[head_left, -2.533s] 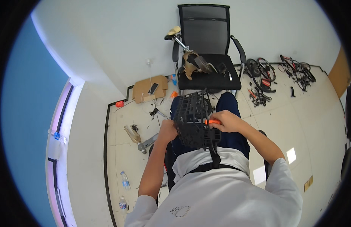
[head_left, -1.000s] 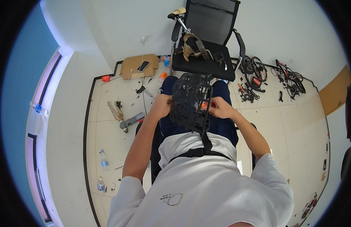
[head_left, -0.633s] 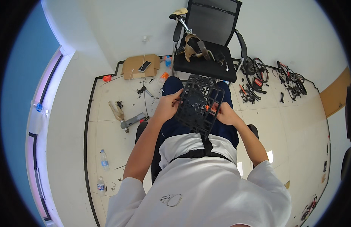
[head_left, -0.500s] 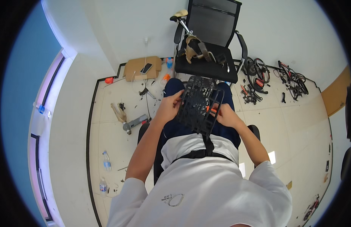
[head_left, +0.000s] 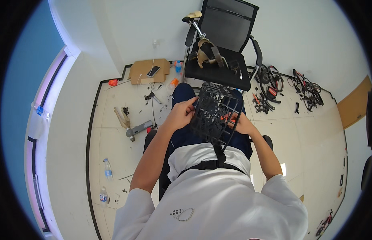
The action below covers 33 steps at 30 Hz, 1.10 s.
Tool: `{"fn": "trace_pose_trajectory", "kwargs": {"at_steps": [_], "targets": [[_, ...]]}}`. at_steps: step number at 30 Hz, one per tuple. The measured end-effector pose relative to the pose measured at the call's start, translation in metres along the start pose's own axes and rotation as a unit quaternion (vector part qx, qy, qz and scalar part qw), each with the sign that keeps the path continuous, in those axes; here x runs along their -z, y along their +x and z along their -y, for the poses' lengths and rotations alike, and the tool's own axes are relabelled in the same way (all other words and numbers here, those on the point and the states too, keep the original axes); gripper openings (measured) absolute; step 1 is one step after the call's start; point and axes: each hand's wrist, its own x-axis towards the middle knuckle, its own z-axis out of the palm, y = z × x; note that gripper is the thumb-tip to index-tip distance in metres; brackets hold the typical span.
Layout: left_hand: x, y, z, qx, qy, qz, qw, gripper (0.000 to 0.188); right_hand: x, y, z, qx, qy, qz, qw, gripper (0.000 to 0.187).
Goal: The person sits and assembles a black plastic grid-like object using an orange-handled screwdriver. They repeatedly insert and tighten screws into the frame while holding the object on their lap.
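A black openwork basket (head_left: 214, 112) rests on my lap, tilted, with its lattice side facing up. My left hand (head_left: 180, 116) is at its left edge, index finger and thumb gripping the frame there. On the right side, my right hand (head_left: 243, 123) is closed around a small tool with an orange handle (head_left: 227, 117). Basket bars partly cover that hand and the tool, and the tool's tip is hidden.
Ahead stands a black mesh chair (head_left: 222, 68) bearing a bicycle saddle and frame parts. Bicycle parts (head_left: 270, 86) lie at the far right. On the left are a grey-and-tan frame piece (head_left: 134, 128), a cardboard sheet (head_left: 138, 68) with a phone (head_left: 154, 71), and plastic bottles (head_left: 108, 168).
The basket has tipped and shifted slightly to the right on my lap. Both hands stay at its sides, and the orange-handled tool shows a little less.
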Motion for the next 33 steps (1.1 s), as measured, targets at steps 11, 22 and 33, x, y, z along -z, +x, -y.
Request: {"fn": "trace_pose_trajectory", "kwargs": {"at_steps": [11, 22, 33], "targets": [[-0.005, 0.004, 0.007, 0.019, -0.026, -0.040, 0.999, 0.057, 0.025, 0.008, 0.050, -0.037, -0.065, -0.035, 0.997, 0.022], [0.003, 0.004, 0.002, 0.086, -0.023, -0.038, 0.995, 0.052, 0.019, 0.015, 0.039, 0.034, -0.072, -0.052, 0.996, 0.025], [0.002, 0.004, 0.007, 0.089, -0.041, -0.033, 0.995, 0.052, 0.016, 0.017, 0.029, 0.075, -0.068, -0.042, 0.994, 0.026]]}}
